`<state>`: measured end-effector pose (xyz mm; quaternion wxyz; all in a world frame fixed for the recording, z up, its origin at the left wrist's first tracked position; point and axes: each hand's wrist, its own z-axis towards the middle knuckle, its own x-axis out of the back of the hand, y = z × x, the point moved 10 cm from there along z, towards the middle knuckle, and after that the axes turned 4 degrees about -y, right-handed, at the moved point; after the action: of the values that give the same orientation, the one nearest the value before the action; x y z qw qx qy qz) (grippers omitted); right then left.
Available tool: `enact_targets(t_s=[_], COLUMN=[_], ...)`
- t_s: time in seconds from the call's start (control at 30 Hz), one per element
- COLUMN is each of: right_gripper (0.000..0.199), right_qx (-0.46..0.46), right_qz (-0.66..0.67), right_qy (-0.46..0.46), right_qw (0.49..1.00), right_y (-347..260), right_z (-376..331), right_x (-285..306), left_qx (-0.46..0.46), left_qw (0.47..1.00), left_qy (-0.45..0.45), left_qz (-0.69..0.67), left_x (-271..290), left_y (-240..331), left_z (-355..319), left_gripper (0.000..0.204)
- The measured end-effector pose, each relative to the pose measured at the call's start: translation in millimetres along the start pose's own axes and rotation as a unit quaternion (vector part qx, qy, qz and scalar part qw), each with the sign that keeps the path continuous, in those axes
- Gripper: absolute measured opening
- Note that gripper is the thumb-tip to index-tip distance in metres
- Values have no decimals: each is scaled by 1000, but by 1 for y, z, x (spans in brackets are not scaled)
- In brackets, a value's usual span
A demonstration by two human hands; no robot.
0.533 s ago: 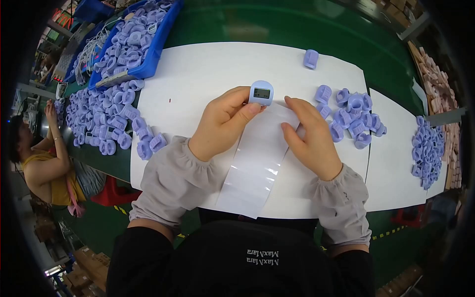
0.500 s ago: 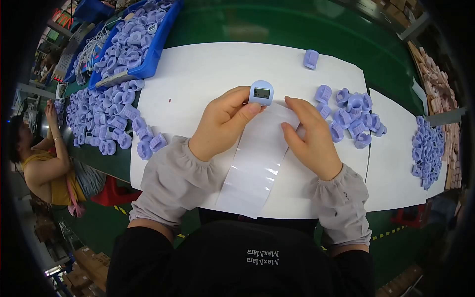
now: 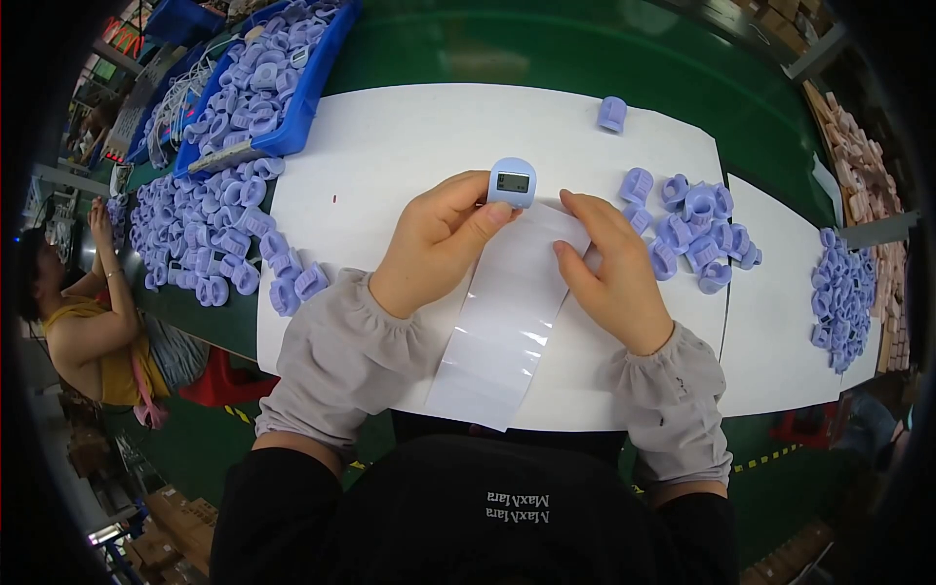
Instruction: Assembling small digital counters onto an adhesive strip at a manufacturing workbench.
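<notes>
Two lines of white lettering (image 3: 518,508) stand upside down on the black cloth garment (image 3: 390,517) at the frame's lower centre. At upper centre, the grey rectangular display (image 3: 515,182) of a small rounded light-blue plastic device (image 3: 511,183) carries dark characters, too tiny for me to read.

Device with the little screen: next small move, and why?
Perhaps pinch the upper end of the white strip with the right hand: its thumb and forefinger stand apart near that end and it looks empty, while the left hand has the device in its grip.
</notes>
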<state>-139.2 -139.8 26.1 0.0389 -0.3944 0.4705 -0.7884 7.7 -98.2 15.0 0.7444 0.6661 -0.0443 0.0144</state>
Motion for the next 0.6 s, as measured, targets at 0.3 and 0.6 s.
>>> enact_targets(t_s=[0.3,0.6], right_gripper=[42,43], right_qx=[-10,10], right_qz=[9,-15], right_qy=[-4,-7], right_qw=[1000,1000], right_y=[2,1], right_z=[0,0], right_x=[0,-2], left_qx=[-29,-20], left_qw=[999,998], left_qy=[20,19], left_qz=[-25,-61], left_x=[-1,-3], left_y=[3,4], left_z=[0,-1], left_gripper=[22,22])
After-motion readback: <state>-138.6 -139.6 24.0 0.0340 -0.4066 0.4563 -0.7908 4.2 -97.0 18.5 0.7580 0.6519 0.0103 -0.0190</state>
